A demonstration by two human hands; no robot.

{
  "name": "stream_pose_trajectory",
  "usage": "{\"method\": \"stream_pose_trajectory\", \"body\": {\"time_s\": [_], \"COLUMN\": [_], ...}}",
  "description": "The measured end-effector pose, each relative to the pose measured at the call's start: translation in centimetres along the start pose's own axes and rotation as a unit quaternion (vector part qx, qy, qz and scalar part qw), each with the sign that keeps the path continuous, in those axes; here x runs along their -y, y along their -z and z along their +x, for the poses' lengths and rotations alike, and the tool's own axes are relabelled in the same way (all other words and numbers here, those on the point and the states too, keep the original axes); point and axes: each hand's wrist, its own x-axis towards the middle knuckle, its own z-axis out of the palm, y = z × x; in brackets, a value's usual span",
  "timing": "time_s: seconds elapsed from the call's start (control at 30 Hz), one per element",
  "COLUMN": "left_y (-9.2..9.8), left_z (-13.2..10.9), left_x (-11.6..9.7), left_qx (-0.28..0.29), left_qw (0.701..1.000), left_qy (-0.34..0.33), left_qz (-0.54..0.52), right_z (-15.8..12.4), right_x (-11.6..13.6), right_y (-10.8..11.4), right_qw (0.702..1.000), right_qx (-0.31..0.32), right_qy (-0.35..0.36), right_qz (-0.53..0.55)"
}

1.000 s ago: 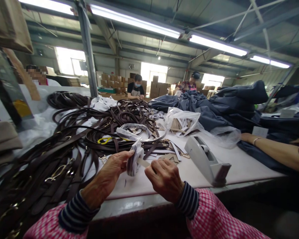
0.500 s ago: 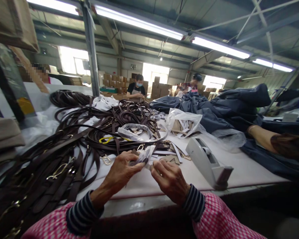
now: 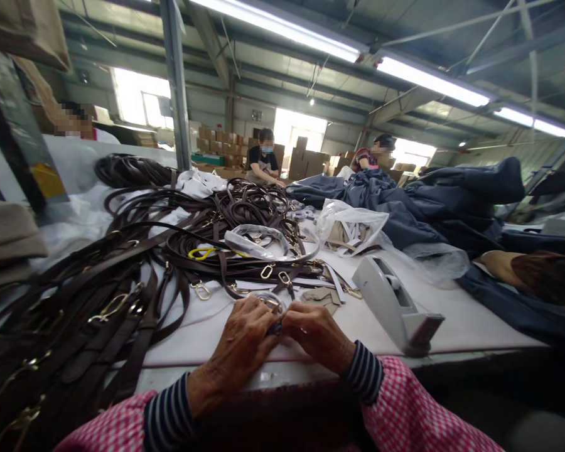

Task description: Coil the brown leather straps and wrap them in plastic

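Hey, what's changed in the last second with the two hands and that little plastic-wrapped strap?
The left hand lowered the plastic-wrapped strap from its raised, upright hold, and the right hand, apart from it before, closed in; both now pinch it together. The co-worker's arm at the right drew back. The tape dispenser and the brown straps stayed put.

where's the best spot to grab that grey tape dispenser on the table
Grip the tape dispenser across its two flat long sides, near the middle, coming down from above. It is long and narrow, with bare table on both sides. The right hand is nearest, but it and the left hand pinch a plastic-wrapped piece.
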Motion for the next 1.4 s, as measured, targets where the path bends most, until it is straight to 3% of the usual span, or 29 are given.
{"method": "stream_pose_trajectory", "body": {"time_s": [0.17,0.33,0.5,0.63,0.8,0.97,1.1,1.23,1.4], "left_y": [-0.5,-0.6,-0.3,-0.6,-0.9,0.0,0.6,1.0,1.6], "left_z": [-0.2,-0.3,-0.1,0.2,0.2,-0.2,-0.8,-1.1,-0.8], "left_x": [0.4,0.3,0.1,0.6,1.0,0.7,0.6,0.6,0.8], "left_qx": [-0.071,-0.069,-0.078,-0.086,-0.078,-0.035,-0.019,0.003,0.020], "left_qw": [0.995,0.993,0.979,0.965,0.957,0.995,0.998,0.998,1.000], "left_qy": [0.037,0.026,0.103,0.150,0.160,0.074,0.009,-0.014,-0.018], "left_qz": [-0.056,-0.090,-0.158,-0.198,-0.228,-0.056,0.053,0.066,0.007], "right_z": [1.5,2.8,3.6,3.8,4.0,4.2,4.2,4.7,6.2], "right_x": [-0.1,-0.2,-0.3,-0.8,-1.1,-1.0,-0.5,0.2,1.4], "right_y": [0.7,1.1,0.8,0.3,0.0,0.4,0.9,1.9,3.3], "right_qw": [0.995,0.982,0.966,0.953,0.952,0.968,0.976,0.976,0.976], "right_qx": [-0.002,0.020,0.049,0.071,0.086,0.067,0.086,0.153,0.217], "right_qy": [-0.072,-0.126,-0.154,-0.153,-0.124,-0.104,-0.089,-0.061,-0.004], "right_qz": [0.075,0.138,0.203,0.250,0.266,0.218,0.180,0.143,0.028]}}
